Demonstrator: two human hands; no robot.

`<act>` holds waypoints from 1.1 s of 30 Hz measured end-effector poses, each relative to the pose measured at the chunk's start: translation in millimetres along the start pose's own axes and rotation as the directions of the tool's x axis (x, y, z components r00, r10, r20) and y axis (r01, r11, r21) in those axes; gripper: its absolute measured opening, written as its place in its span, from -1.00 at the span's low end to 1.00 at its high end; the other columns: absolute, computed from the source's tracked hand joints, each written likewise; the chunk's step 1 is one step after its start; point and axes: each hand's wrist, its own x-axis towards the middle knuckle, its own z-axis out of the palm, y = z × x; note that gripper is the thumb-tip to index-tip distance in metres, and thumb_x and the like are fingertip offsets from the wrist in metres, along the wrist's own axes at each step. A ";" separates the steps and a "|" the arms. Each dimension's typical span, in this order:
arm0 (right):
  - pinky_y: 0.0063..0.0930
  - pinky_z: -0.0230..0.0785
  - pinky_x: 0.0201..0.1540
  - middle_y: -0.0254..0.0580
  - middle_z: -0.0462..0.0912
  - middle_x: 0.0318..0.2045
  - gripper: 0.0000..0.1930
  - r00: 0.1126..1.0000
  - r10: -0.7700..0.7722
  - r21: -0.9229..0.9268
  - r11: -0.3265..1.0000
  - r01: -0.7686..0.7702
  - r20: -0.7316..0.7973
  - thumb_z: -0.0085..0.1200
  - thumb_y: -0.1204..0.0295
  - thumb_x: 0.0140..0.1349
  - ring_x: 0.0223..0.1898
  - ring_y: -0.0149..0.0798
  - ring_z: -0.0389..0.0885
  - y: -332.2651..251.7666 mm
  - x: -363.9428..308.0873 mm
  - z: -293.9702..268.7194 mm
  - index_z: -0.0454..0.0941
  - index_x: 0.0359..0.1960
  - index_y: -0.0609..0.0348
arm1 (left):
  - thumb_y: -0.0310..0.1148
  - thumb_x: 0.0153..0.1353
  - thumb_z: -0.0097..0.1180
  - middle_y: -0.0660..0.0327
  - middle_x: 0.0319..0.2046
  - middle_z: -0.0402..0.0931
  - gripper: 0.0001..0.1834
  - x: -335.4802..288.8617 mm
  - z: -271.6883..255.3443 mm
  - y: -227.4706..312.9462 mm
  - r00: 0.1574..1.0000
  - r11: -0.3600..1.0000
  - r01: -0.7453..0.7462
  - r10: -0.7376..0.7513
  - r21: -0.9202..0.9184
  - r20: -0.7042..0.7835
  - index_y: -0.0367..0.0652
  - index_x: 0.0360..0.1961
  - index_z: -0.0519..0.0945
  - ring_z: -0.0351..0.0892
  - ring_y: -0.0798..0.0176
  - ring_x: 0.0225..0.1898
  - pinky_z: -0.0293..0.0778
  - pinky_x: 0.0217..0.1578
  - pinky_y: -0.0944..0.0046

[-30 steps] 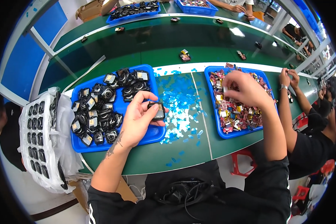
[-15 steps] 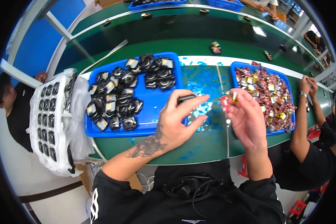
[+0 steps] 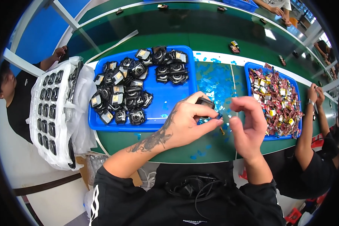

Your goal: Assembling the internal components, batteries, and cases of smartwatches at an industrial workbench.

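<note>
My left hand [image 3: 190,120] is closed on a black smartwatch body [image 3: 206,102], partly hidden by the fingers. A small blue piece shows at the tips of its thumb and index finger, and a thin yellowish piece [image 3: 222,130] sits just below them; I cannot tell whether it hangs or lies on the table. Close by on the right, my right hand [image 3: 248,126] is open, thumb and fingers curved apart with nothing seen between them. To the left, a blue tray [image 3: 158,107] bears many black watch bodies [image 3: 118,77], some with silvery rectangular parts.
A second blue tray [image 3: 248,69] on the right is heaped with reddish, silver and yellow small parts [image 3: 277,101]. Blue film scraps [image 3: 214,81] litter the green table [image 3: 169,148]. White packaging trays [image 3: 51,113] with watch bodies stand far left. Other people work left, right and across.
My right hand has let go of the small red and yellow part it pinched and its fingers have spread. My left hand has moved slightly right and closed its fingertips. The view has shifted.
</note>
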 end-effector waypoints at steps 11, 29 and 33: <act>-0.49 0.43 -0.33 -0.19 0.61 -0.47 -0.89 0.977 0.128 -0.112 0.988 -0.110 0.168 0.23 0.64 0.10 -0.43 -0.31 0.59 -7.1 7.1 -4.4 0.53 -0.37 0.29 | -0.38 0.04 0.35 0.16 -0.39 0.44 -0.85 0.7 4.4 -0.6 0.999 1.000 0.021 -0.021 0.000 0.043 -0.21 -0.38 0.69 0.42 0.32 -0.53 0.35 -0.52 0.29; -0.29 0.38 -0.45 -0.13 0.52 -0.43 -0.77 0.946 -0.139 -0.418 0.871 0.257 0.293 0.18 0.70 -0.03 -0.43 -0.06 0.53 -1.5 -17.0 -0.1 0.47 -0.32 0.22 | -0.40 0.23 0.15 0.20 -0.59 0.51 -0.86 5.8 3.9 -11.3 0.996 0.991 0.058 -0.049 -0.117 0.078 -0.25 -0.37 0.66 0.43 0.26 -0.40 0.30 0.03 0.18; -0.43 0.42 -0.34 -0.08 0.54 -0.26 -0.67 0.969 0.220 -0.385 0.909 -0.162 0.110 0.10 0.72 0.12 -0.34 -0.26 0.58 -6.5 -4.4 -10.1 0.54 -0.05 0.27 | -0.38 0.24 0.14 0.23 -0.55 0.54 -0.84 4.8 2.8 -4.1 0.976 0.957 0.206 -0.186 -0.203 0.110 -0.25 -0.39 0.65 0.42 0.30 -0.36 0.30 0.03 0.19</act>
